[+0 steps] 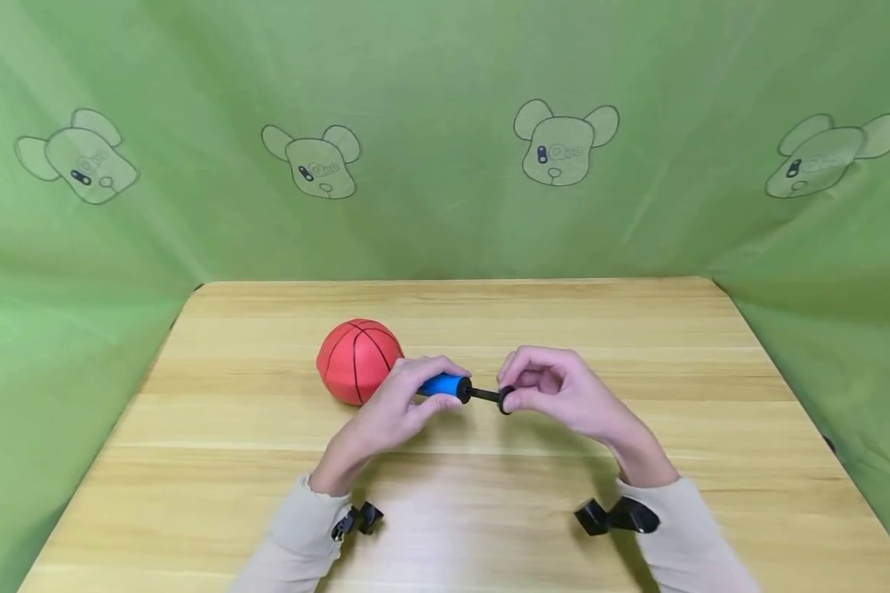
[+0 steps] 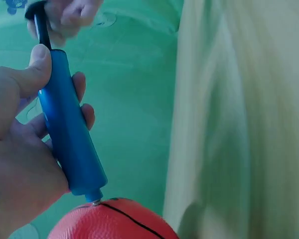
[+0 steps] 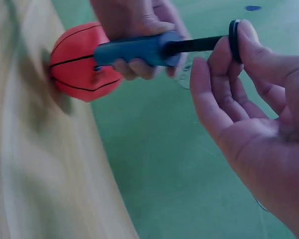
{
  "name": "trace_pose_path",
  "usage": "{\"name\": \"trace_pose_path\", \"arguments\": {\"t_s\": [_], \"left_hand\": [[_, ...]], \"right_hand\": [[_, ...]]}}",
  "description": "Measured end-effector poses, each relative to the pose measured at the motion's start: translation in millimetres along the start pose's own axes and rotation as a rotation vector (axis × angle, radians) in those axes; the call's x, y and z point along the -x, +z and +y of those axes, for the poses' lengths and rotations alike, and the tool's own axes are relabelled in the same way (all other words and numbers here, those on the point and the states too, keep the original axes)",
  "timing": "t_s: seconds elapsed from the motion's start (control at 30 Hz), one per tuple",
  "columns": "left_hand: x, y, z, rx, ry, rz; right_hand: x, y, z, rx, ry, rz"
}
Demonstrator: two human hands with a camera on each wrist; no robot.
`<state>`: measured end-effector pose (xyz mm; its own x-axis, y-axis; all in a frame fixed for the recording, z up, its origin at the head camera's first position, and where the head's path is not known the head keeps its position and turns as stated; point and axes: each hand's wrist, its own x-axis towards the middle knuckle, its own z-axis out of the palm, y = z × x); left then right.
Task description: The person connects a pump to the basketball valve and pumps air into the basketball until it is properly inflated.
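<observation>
My left hand [image 1: 396, 405] grips the blue barrel of a hand pump [image 1: 442, 385], which lies sideways above the table. From its right end a black rod [image 1: 485, 395] sticks partly out. At the rod's end, my right hand [image 1: 567, 391] pinches the round black handle [image 3: 233, 41] between thumb and fingers. A red toy basketball [image 1: 356, 362] with black lines rests on the table, left of the pump. In the left wrist view, a thin metal needle [image 2: 95, 202] at the pump's tip meets the ball. How deep the needle sits is hidden.
The wooden table [image 1: 445, 511] spreads under both hands. A green curtain [image 1: 445, 222] with bear-head drawings hangs behind it and along both sides. Small black devices [image 1: 615, 516] are strapped at both wrists, over pale sleeves.
</observation>
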<state>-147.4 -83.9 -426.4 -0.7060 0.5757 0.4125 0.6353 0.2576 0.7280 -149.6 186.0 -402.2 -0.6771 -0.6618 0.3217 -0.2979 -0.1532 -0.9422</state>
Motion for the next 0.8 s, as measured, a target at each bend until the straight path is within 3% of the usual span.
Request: {"name": "trace_pose_path", "arguments": {"t_s": [0.13,0.27,0.4,0.63,0.8], "left_hand": [[0.4,6.3,-0.5,-0.007,0.036,-0.012],[4.0,6.1,-0.5,-0.074,-0.004,-0.025],[8.0,-1.7,-0.1,-0.103,-0.05,-0.017],[12.0,-16.0,-1.6,-0.099,-0.078,0.03],[10.0,-15.0,0.0,-0.104,-0.08,0.017]], "right_hand": [[-7.1,6.3,13.2,0.017,0.046,-0.008],[-7.5,7.0,17.8,-0.014,0.097,0.0],[-2.4,2.4,4.7,-0.011,0.113,-0.009],[12.6,-13.2,-29.6,-0.026,0.048,-0.065],[12.3,-15.2,-20.7,-0.074,0.062,-0.104]]}}
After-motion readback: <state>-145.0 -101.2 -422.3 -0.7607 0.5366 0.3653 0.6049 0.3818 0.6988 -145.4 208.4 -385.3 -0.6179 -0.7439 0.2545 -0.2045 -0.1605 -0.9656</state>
